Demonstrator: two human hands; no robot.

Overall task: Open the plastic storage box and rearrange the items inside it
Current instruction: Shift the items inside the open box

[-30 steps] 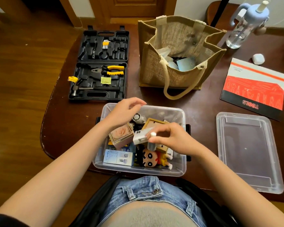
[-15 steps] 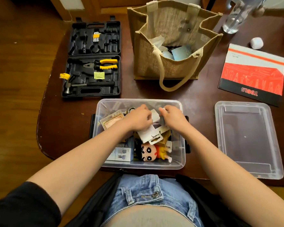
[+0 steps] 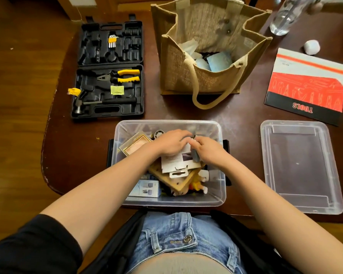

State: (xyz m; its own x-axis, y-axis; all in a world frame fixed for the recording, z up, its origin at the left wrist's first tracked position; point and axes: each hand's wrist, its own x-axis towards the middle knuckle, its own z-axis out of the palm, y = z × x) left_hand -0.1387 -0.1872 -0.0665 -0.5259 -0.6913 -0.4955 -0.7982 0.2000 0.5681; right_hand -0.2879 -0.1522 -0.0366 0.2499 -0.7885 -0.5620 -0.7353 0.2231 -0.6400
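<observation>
Both hands are now sinking deeper into the storage box [image 3: 167, 202] at the counter's [image 3: 242, 115] near edge: left hand [image 3: 171, 144] pressing the white card [image 3: 177, 162], right hand [image 3: 210, 148] pinching a grey piece [image 3: 195, 155].

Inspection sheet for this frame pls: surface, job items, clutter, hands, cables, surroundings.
Surface: dark brown table, worn along its left edge.
Job's things: clear storage box open at the near edge; its lid lies flat to the right. Inside: white card packaging, framed picture, blue-white carton, a partly hidden figurine.
Clutter: open black tool case with yellow-handled pliers and hammer; jute bag; red TOOLS booklet; clear bottle; small white object.
Hands: left hand and right hand both in the box, fingers curled over items at the far side; exact grip unclear.
Cables: nothing seen.
Surroundings: wooden floor.
</observation>
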